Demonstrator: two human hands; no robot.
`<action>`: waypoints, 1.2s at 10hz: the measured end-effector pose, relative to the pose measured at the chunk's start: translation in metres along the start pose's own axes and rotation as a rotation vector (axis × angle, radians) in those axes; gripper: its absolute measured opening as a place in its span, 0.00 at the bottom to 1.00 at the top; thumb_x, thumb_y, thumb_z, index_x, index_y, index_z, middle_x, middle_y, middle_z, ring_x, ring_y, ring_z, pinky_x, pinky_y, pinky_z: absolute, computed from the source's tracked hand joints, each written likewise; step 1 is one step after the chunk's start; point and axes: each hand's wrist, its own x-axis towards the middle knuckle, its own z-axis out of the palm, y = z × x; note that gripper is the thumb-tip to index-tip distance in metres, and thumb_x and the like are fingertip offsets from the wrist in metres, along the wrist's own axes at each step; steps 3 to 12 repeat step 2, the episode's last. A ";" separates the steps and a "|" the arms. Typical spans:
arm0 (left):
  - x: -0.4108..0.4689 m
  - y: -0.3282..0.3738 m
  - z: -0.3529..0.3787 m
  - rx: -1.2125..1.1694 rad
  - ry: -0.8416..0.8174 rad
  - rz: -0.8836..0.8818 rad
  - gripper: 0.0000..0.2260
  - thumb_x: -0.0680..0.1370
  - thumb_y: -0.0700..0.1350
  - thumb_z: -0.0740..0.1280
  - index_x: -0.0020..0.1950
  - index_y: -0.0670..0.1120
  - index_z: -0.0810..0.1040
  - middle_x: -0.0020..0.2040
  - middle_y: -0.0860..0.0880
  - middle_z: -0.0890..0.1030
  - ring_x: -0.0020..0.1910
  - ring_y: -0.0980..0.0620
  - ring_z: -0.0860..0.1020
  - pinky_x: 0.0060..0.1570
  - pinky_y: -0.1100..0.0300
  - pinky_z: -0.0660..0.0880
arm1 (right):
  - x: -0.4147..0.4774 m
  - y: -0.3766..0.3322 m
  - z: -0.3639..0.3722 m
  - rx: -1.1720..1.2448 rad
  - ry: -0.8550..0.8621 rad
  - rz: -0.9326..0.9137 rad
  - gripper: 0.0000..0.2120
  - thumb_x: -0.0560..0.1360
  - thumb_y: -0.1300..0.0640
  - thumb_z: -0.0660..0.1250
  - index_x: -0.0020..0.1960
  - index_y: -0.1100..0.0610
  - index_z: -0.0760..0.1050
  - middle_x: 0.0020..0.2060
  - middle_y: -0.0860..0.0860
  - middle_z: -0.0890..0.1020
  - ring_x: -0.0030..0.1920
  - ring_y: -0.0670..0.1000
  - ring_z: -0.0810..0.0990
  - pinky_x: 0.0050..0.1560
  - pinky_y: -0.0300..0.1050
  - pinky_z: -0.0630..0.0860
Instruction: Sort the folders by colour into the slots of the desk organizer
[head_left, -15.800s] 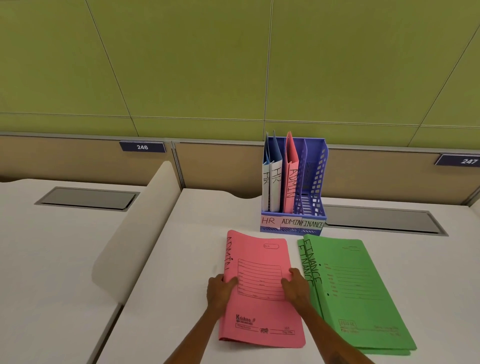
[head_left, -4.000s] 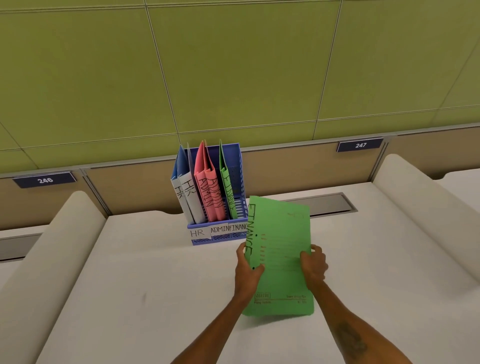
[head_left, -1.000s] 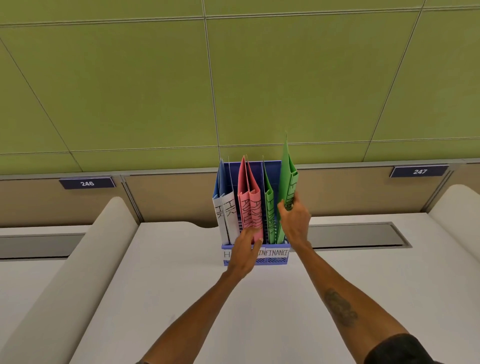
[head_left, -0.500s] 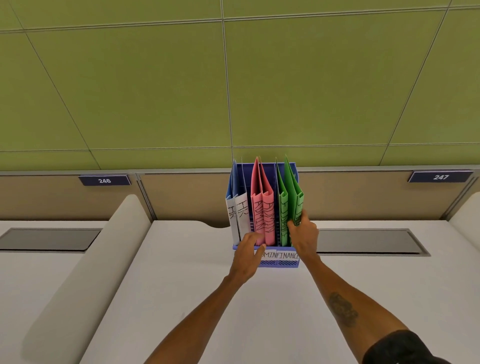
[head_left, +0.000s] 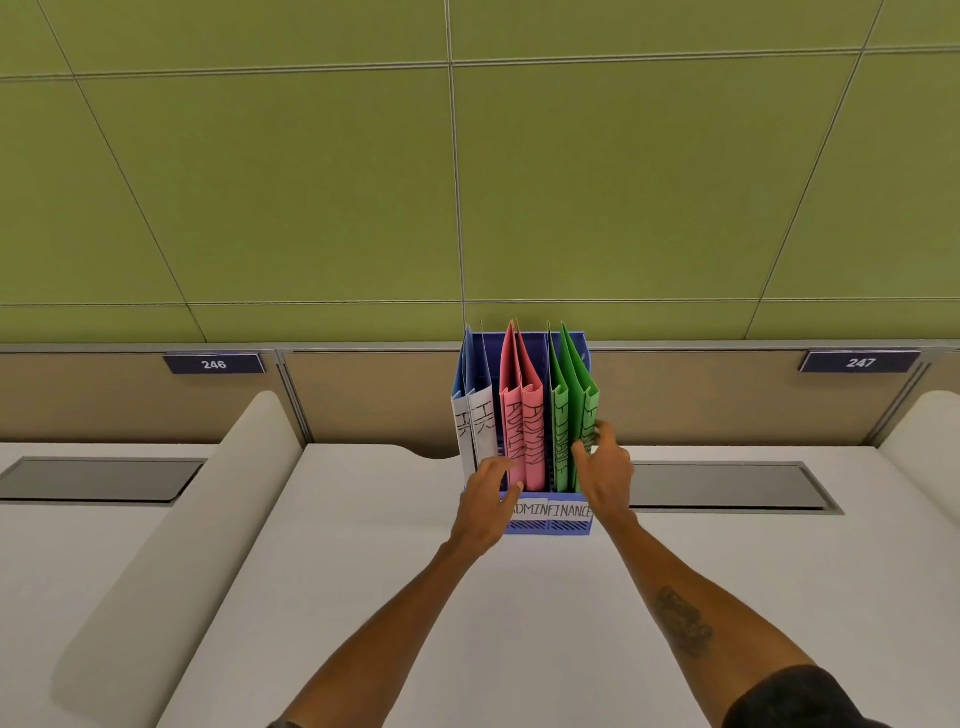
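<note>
A blue desk organizer (head_left: 550, 526) stands at the back of the white desk, with slot labels reading ADMIN and FINANCE. Two blue-and-white HR folders (head_left: 475, 415) stand in its left slot, two pink ADMIN folders (head_left: 523, 421) in the middle slot, two green FINANCE folders (head_left: 571, 410) in the right slot. My left hand (head_left: 485, 501) rests on the organizer's front left corner and covers the HR label. My right hand (head_left: 605, 475) is at the right green folder's spine with fingers spread, touching it lightly or just off it.
A white desk (head_left: 519, 623) runs toward me. Curved white dividers (head_left: 208, 499) flank it, the other at the right edge (head_left: 924, 431). Grey cable hatches (head_left: 727, 486) lie at the back. Number plates 246 (head_left: 214, 364) and 247 (head_left: 860, 362) sit on the partition.
The second green folder has gone down fully into the FINANCE slot. My right hand has loosened from its spine and its fingers have spread. My left hand stays at the organizer's front.
</note>
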 end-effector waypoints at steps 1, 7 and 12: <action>-0.006 0.009 -0.007 0.007 0.010 0.005 0.14 0.82 0.45 0.63 0.68 0.46 0.71 0.71 0.49 0.70 0.69 0.50 0.70 0.64 0.50 0.76 | -0.007 -0.006 -0.008 0.020 0.001 -0.009 0.16 0.81 0.55 0.63 0.67 0.59 0.70 0.57 0.56 0.82 0.45 0.47 0.77 0.47 0.40 0.74; -0.005 0.014 -0.012 0.017 0.038 0.019 0.15 0.82 0.45 0.62 0.68 0.46 0.71 0.71 0.49 0.70 0.69 0.50 0.70 0.65 0.52 0.75 | -0.012 -0.012 -0.014 0.055 0.017 -0.010 0.16 0.81 0.55 0.63 0.67 0.59 0.70 0.59 0.57 0.82 0.46 0.49 0.80 0.45 0.39 0.74; -0.005 0.014 -0.012 0.017 0.038 0.019 0.15 0.82 0.45 0.62 0.68 0.46 0.71 0.71 0.49 0.70 0.69 0.50 0.70 0.65 0.52 0.75 | -0.012 -0.012 -0.014 0.055 0.017 -0.010 0.16 0.81 0.55 0.63 0.67 0.59 0.70 0.59 0.57 0.82 0.46 0.49 0.80 0.45 0.39 0.74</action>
